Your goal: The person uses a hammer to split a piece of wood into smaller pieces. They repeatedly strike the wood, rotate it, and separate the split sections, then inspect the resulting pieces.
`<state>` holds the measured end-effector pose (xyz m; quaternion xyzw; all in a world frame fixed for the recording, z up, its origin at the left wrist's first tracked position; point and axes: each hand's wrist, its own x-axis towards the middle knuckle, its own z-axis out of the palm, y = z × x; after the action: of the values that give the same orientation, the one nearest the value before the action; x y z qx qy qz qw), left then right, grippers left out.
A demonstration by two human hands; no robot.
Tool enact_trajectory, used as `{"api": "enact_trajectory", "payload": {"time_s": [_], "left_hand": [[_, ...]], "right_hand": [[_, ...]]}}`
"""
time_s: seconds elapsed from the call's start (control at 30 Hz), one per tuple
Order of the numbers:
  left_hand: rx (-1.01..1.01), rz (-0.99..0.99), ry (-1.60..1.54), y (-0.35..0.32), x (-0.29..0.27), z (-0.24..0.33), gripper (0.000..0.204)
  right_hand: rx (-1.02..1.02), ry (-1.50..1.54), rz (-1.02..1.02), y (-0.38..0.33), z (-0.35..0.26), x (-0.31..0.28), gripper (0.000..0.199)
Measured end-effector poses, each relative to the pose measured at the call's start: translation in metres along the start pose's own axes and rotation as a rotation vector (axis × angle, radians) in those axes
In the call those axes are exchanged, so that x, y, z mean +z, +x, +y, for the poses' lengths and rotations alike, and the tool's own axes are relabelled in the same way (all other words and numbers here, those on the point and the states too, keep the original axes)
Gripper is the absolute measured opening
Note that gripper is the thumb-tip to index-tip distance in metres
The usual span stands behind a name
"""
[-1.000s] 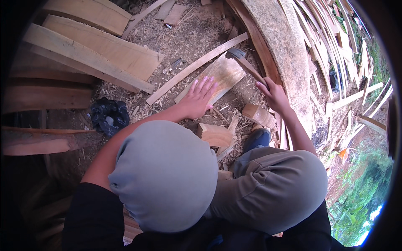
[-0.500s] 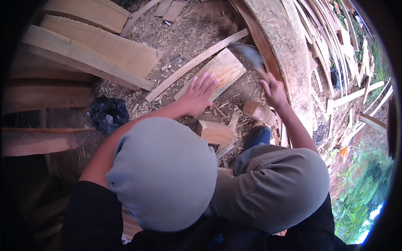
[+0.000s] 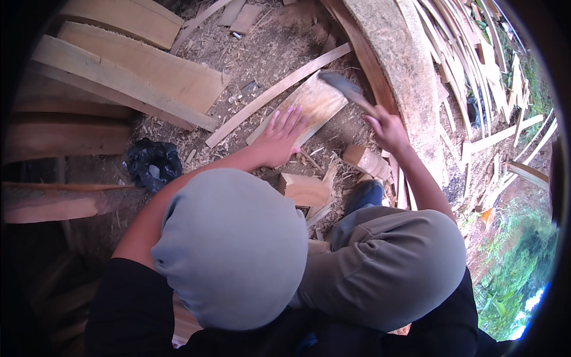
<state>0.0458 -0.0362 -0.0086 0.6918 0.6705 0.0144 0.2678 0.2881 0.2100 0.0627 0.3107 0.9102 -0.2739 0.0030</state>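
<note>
My left hand [image 3: 281, 138] lies flat, fingers spread, on the near end of a short pale wooden board [image 3: 315, 102] that rests on the sawdust-covered ground. My right hand [image 3: 388, 127] grips the handle of a hatchet [image 3: 344, 89]. Its grey blade is over the far right edge of that board. A long thin wooden strip [image 3: 275, 94] runs diagonally just left of the board. My grey cap and bent knee hide the ground nearest to me.
Wide planks [image 3: 134, 77] are stacked at the left. A black plastic bag [image 3: 153, 165] lies by my left forearm. Small wood blocks [image 3: 304, 189] and an offcut [image 3: 367, 160] sit near my blue shoe [image 3: 364, 196]. A large curved log [image 3: 404, 71] and piled slats [image 3: 476, 53] fill the right.
The hatchet in my right hand has moved up and left, from beside the board to over its far edge. My left hand stays pressed on the board.
</note>
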Motion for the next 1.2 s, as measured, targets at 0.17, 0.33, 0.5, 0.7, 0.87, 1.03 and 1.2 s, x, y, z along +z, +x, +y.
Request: {"api": "enact_trajectory", "payload": {"time_s": [0.17,0.33,0.5,0.7,0.87,1.03,1.2], "left_hand": [[-0.022,-0.024,0.029,-0.005,-0.001,-0.001,0.085],[0.034,0.061,0.015,-0.004,0.004,-0.003,0.087],[0.003,0.005,0.001,0.003,-0.006,0.000,0.085],[-0.001,-0.002,-0.031,-0.004,0.000,0.000,0.086],[0.004,0.009,-0.024,-0.001,0.000,0.003,0.086],[0.001,-0.043,-0.035,-0.005,0.000,0.005,0.084],[-0.012,-0.029,-0.013,-0.005,-0.002,0.001,0.083]], "right_hand": [[0.060,-0.088,-0.132,0.011,-0.016,-0.004,0.052],[-0.154,0.211,0.136,0.005,-0.036,-0.025,0.038],[0.138,-0.057,-0.118,0.029,-0.008,0.002,0.054],[-0.191,0.212,0.181,0.011,-0.045,-0.032,0.027],[-0.286,0.198,0.189,-0.005,0.003,-0.005,0.040],[0.126,-0.078,0.055,0.019,0.001,0.016,0.051],[-0.190,0.239,0.361,0.004,-0.051,-0.029,0.035]]}}
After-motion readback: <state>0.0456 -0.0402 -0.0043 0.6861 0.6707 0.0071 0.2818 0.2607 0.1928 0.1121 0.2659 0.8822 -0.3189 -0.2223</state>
